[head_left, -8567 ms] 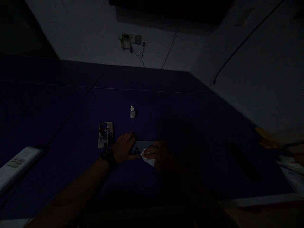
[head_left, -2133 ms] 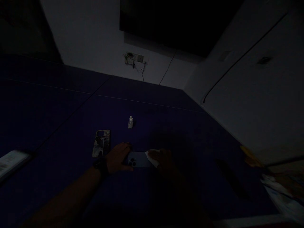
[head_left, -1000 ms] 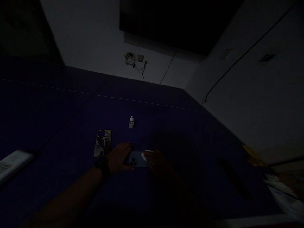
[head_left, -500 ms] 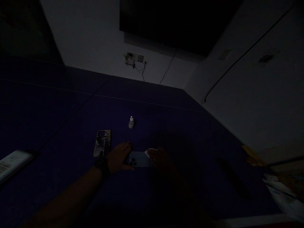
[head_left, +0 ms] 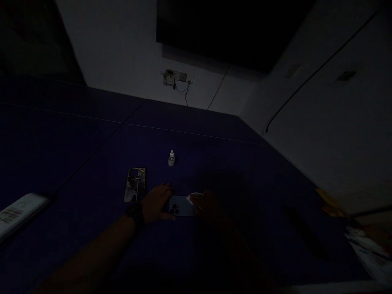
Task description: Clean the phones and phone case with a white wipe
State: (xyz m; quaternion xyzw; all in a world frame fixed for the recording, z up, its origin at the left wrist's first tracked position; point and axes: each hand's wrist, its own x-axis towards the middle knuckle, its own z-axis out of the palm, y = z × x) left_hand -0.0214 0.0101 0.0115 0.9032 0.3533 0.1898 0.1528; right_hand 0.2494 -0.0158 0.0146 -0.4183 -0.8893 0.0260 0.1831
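In the head view, the light is very low and the edges of many things fade into shadow. On a dark blue bench [head_left: 226, 157], a phone [head_left: 184, 207] lies flat with its back up, between the 2 hands, its camera end toward the left hand [head_left: 157, 202]. That hand's grip is spread, thumb along the near edge of the phone and fingers by the far corner; how firmly it presses I cannot tell. A dark watch [head_left: 134, 211] sits on the left wrist.

The right hand [head_left: 210, 205] has its grip pinching a white cloth [head_left: 194, 198] over the phone's other end. Most of that hand is lost in the dark.

Beyond the phone stands 1 small dropper bottle [head_left: 171, 160], upright, with a white top. A patterned phone case [head_left: 135, 185] lies just beside the left hand, its camera cutout at the far end. Well apart to the left is a long white box-like object [head_left: 21, 214]; to the right lies a dark, flat strip [head_left: 303, 230], hard to make out.
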